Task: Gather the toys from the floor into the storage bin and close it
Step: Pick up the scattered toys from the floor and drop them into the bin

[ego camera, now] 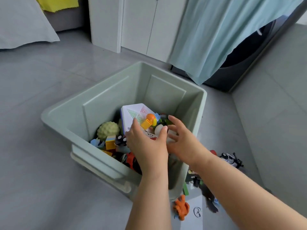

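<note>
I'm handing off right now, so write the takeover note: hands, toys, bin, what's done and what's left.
Left hand and right hand: both open over the storage bin, fingers spread above the toys inside; whether either is holding a piece is unclear.
Done: bin partly filled, including a green bumpy ball.
Left: orange toy, a black-and-white toy and dark pieces on the floor right of the bin. Bin open; no lid in view.
</note>
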